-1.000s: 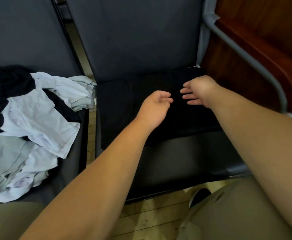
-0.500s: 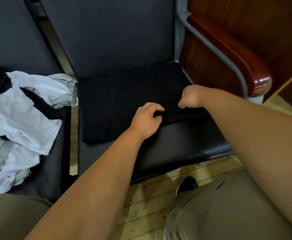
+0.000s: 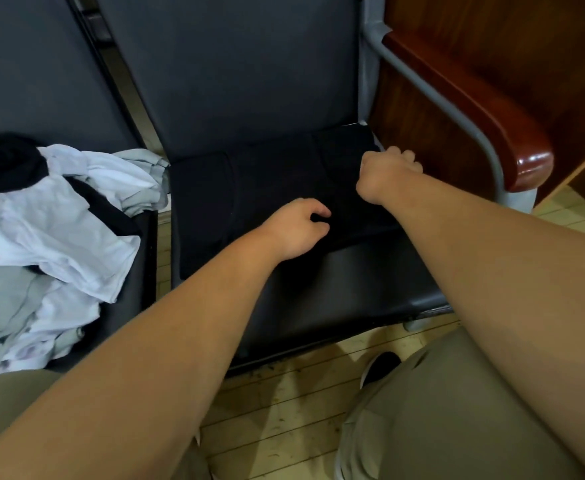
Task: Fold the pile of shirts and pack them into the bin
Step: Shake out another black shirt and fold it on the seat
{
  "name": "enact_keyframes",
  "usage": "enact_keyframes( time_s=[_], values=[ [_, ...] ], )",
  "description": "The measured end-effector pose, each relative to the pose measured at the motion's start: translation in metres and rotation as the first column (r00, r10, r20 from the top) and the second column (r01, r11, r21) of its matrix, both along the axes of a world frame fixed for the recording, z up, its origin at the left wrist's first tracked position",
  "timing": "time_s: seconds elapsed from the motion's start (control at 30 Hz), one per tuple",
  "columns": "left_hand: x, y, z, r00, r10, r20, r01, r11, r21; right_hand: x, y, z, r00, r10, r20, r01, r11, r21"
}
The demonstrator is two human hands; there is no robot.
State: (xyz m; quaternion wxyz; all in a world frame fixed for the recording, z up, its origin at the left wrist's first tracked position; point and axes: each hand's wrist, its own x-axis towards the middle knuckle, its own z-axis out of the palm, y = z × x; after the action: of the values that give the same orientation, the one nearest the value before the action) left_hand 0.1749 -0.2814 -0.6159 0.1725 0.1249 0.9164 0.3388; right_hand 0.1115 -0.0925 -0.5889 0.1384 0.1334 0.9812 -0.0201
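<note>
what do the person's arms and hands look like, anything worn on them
Both forearms are bare up to the frame edge, with no sleeves in view. The left grip and right grip are ungloved hands; no watch, bracelet or ring shows on the sides that face the camera. Lower down, the legs wear khaki trousers.

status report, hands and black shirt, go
Left hand pinches black shirt near edge. Right hand grips its right side. Pile on next seat. Nothing blocking.
</note>
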Motion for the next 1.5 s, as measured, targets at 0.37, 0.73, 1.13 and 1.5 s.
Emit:
enact_keyframes(
  time_s=[0.37, 0.73, 1.13, 1.5],
  values=[
    [0.002, -0.142, 0.055, 0.968, 0.238, 0.082, -0.134, 0.765, -0.63, 0.009, -0.111, 0.006, 0.911, 0.405, 0.073, -0.367, 0.88, -0.302],
    [0.006, -0.168, 0.036, 0.726, 0.471, 0.501, -0.412, 0.881, -0.231, 0.005, -0.168, -0.009, 0.839, 0.495, 0.224, -0.457, 0.866, -0.202],
    [-0.001, -0.158, 0.026, 0.867, 0.314, 0.387, -0.121, 0.886, -0.447, 0.0, -0.183, -0.017, 0.889, 0.406, 0.212, -0.401, 0.914, -0.068],
    [-0.001, -0.186, 0.036, 0.762, 0.541, 0.355, -0.394, 0.823, -0.41, 0.002, -0.182, -0.013, 0.881, 0.419, 0.22, -0.417, 0.907, -0.06]
  ],
)
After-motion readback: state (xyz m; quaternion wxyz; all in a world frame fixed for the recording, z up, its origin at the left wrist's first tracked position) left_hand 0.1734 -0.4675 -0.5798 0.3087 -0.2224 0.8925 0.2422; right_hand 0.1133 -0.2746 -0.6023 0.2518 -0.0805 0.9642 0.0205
